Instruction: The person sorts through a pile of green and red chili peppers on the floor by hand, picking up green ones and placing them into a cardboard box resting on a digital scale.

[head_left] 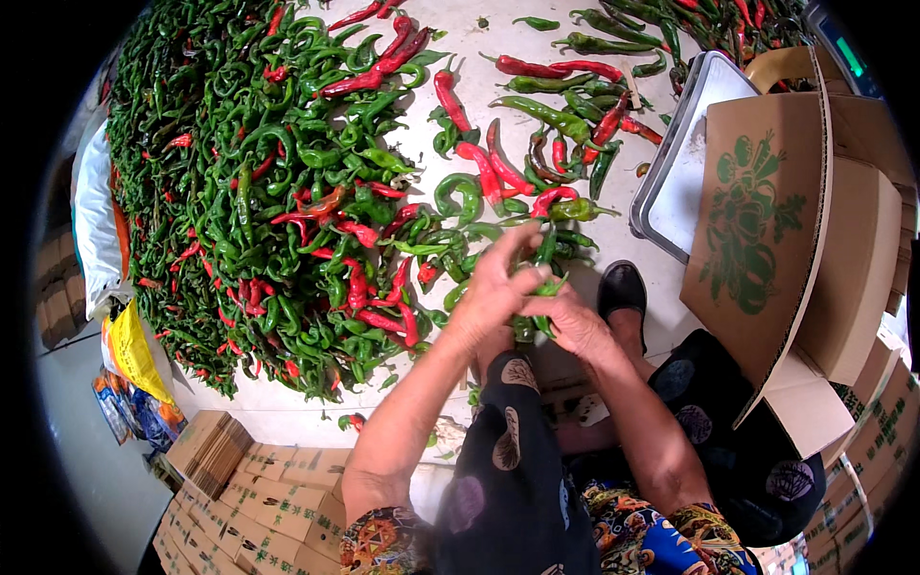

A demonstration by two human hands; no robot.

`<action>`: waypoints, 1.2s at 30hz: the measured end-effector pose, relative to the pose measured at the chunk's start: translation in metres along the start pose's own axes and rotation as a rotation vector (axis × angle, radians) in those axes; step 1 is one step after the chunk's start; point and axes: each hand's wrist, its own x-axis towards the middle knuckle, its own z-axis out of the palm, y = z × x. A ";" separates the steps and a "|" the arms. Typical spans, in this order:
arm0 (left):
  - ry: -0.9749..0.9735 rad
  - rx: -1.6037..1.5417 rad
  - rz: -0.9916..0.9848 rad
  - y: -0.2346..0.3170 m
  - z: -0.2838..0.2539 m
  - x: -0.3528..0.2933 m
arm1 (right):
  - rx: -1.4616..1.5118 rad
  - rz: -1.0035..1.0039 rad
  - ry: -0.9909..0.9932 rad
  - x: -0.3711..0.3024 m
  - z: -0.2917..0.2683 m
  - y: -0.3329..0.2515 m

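Note:
My left hand (491,287) is over the near side of the loose peppers, its fingers apart and its thumb close to my right hand. My right hand (572,321) is closed on a green pepper (550,287), whose ends show past the fingers. Where the two hands meet, part of that pepper is hidden. Just beyond my fingers lie more peppers, among them a curled green pepper (458,198) and a red pepper (479,172). To the left spreads a large heap of mostly green peppers (259,192) mixed with red ones.
An open cardboard box (747,220) stands at the right beside a scale (685,144) with a pale platform. A dark shoe (623,290) is on the floor near my right hand. Flattened cartons (268,498) are stacked at lower left, below a yellow bag (136,350).

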 end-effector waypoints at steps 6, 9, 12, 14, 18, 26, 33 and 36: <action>0.567 0.951 0.398 -0.034 -0.072 0.059 | 0.112 0.025 0.068 0.000 -0.016 -0.009; 0.556 1.185 0.339 -0.035 -0.082 0.071 | 0.101 -0.056 0.072 -0.001 -0.028 -0.001; 0.629 1.017 0.275 -0.027 -0.096 0.072 | 0.053 -0.043 0.095 -0.003 -0.032 0.001; 0.672 0.752 0.198 -0.019 -0.100 0.064 | -0.004 -0.008 0.141 -0.004 -0.032 0.001; 0.194 0.534 0.032 -0.019 -0.065 0.029 | 0.150 0.040 0.113 -0.004 -0.027 -0.001; 0.057 0.554 0.127 -0.029 -0.040 0.013 | 0.080 0.080 0.215 -0.008 -0.051 0.024; 0.247 1.146 0.231 -0.035 -0.042 0.048 | 0.039 0.168 0.126 -0.019 -0.059 0.032; 0.191 1.150 0.333 -0.042 -0.049 0.047 | 0.084 0.205 0.084 -0.019 -0.062 0.032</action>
